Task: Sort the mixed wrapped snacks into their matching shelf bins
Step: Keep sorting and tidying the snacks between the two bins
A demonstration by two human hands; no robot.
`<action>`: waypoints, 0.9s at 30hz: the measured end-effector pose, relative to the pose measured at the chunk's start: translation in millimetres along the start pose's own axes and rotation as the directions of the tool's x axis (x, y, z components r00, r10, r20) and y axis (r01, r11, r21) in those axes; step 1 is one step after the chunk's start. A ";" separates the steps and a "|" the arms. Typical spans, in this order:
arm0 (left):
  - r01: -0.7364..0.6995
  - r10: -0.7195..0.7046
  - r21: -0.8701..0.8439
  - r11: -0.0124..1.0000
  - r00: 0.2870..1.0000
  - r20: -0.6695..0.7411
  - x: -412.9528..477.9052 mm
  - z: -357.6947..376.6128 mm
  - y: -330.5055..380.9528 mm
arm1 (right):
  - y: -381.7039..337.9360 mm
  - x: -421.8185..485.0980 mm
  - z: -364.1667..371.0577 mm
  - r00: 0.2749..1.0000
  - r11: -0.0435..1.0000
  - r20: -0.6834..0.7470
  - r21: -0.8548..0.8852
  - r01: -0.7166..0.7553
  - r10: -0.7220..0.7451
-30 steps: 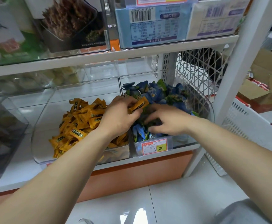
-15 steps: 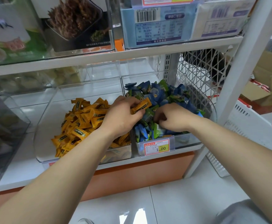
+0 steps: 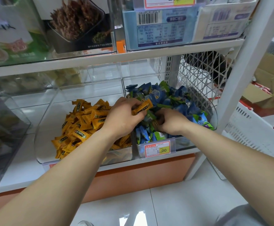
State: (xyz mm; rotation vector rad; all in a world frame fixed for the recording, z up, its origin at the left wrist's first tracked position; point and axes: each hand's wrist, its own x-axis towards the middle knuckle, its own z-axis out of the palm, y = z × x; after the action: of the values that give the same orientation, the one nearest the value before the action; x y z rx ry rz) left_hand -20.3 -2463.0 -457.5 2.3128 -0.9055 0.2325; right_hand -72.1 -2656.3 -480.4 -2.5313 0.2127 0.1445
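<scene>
2 clear bins stand side by side on the lower shelf [image 3: 19, 170]. The left clear bin [image 3: 45, 149] holds a pile of orange snacks [image 3: 84, 124], heaped toward its right and front. The right clear bin [image 3: 213, 111] holds blue and green wrapped snacks [image 3: 162, 97], and a price tag [image 3: 157, 149] reading 1.00 is clipped to its front.

The left hand [image 3: 123, 118] reaches over the wall between the 2 bins. Its fingers and thumb pinch 1 orange wrapped snack [image 3: 142, 108], which sits tilted above the left edge of the blue and green heap, clear of the orange pile. The right hand [image 3: 172, 121] is just beside it, down in the right bin, with its fingers [image 3: 160, 119] curled tight among the wrappers. I cannot tell whether they hold one. The 2 hands are close together but do not clearly touch.

On the shelf above stand a blue-labelled box [image 3: 159, 28] with a barcode and a box printed with brown sticks [image 3: 77, 25]. A white mesh panel [image 3: 203, 70] closes the shelf's right side. Beyond it are a white crate [image 3: 250, 132] and cardboard boxes [image 3: 273, 88]. Pale tiled floor [image 3: 182, 209] lies below.
</scene>
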 end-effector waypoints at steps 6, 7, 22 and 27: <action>0.045 -0.048 -0.100 0.994 0.999 -0.021 -0.8 -2.4 5.4 | 3.4 -0.9 0.9 1.000 1.000 -0.016 0.013 0.022 -0.021; 0.066 -0.069 -0.123 0.990 0.997 -0.021 -1.1 -3.7 6.2 | 4.9 -2.5 -1.5 1.000 0.997 -0.022 0.076 0.017 -0.015; 0.132 -0.188 -0.610 0.781 0.982 -0.028 0.9 -11.0 51.9 | -30.6 -45.2 -41.5 0.971 0.419 -0.239 0.879 0.229 -0.029; 0.127 -0.163 -0.335 0.934 0.983 -0.081 -3.1 -24.4 35.0 | -14.3 -46.0 -48.0 0.970 0.852 -0.233 0.491 0.182 -0.073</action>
State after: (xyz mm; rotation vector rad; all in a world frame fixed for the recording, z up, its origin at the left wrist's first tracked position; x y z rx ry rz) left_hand -44.2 -2465.8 -422.1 2.0232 -0.6592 0.1301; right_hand -111.9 -2666.5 -426.2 -2.0146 0.1378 -0.2084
